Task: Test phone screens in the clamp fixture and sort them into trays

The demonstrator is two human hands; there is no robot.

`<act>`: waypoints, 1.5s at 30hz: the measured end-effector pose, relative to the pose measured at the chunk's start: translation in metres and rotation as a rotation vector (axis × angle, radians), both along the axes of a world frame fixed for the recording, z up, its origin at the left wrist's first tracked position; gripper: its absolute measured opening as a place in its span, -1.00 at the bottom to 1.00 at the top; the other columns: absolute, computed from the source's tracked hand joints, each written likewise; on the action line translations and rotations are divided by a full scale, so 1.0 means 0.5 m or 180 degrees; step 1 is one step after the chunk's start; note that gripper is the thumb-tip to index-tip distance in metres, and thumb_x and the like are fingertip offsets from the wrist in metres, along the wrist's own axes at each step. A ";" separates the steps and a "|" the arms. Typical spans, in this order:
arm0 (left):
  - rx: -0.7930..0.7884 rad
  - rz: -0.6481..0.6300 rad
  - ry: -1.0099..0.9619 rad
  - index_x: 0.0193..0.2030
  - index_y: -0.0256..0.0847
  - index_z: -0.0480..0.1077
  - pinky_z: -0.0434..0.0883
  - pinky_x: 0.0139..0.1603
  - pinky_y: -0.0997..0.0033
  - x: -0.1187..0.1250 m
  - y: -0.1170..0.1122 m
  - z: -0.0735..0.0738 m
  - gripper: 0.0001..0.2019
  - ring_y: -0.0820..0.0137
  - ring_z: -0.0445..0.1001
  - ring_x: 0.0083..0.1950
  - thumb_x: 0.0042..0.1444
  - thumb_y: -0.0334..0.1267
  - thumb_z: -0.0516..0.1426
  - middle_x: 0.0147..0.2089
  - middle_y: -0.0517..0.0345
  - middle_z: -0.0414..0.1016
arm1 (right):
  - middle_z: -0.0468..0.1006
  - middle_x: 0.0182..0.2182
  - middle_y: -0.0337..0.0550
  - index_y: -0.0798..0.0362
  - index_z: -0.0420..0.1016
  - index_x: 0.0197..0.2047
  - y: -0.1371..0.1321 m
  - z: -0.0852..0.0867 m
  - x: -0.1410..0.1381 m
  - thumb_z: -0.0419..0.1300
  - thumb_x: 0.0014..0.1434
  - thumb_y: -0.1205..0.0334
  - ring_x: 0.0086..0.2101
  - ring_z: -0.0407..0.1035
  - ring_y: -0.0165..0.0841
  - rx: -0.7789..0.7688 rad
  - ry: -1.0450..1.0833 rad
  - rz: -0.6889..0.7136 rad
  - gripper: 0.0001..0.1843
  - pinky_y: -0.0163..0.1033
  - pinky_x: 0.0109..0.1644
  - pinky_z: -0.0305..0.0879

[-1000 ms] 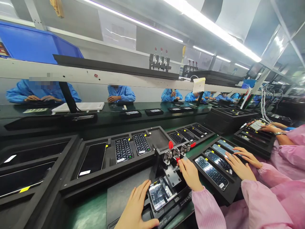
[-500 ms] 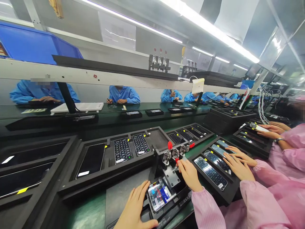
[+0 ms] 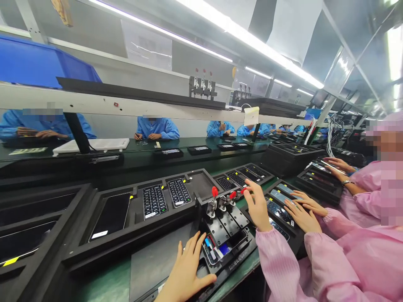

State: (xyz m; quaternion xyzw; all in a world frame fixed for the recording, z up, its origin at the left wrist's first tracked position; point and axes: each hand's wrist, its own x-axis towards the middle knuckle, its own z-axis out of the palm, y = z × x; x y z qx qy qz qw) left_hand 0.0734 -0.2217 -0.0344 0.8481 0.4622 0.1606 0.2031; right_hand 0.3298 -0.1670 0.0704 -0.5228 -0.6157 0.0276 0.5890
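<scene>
Three phones (image 3: 153, 201) lying in black tray (image 3: 138, 228). Left hand (image 3: 185, 272) resting flat, grip apart, on left edge of jig (image 3: 229, 256), which is holding one handset (image 3: 217, 249). Three red-tipped clamps (image 3: 215, 191) standing on jig. Right hand (image 3: 260, 207) touching rightmost clamp, grip state unclear. Green desk (image 3: 116, 285) running along factory line. Blue-coated workers (image 3: 157, 128) sitting opposite.

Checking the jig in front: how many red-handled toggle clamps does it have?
3, along its back edge: left clamp, middle clamp, right clamp by the right hand.

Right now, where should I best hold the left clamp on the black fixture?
Probably pinch the clamp's red-capped lever, which stands upright above the fixture. Come from above, slightly left: the right hand occupies the clamps' right side.
</scene>
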 end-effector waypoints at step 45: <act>-0.0077 0.0000 -0.0257 0.32 -0.07 -0.18 -0.08 0.27 0.01 -0.002 0.007 -0.016 -0.04 0.10 -0.05 0.32 -0.16 0.20 0.16 0.35 0.00 -0.07 | 0.49 -0.38 -0.15 0.08 0.47 -0.27 -0.015 -0.199 -0.010 -0.01 0.18 -0.10 -0.33 0.38 -0.30 -0.1203 0.0447 0.0051 -0.57 -0.29 -0.20 0.27</act>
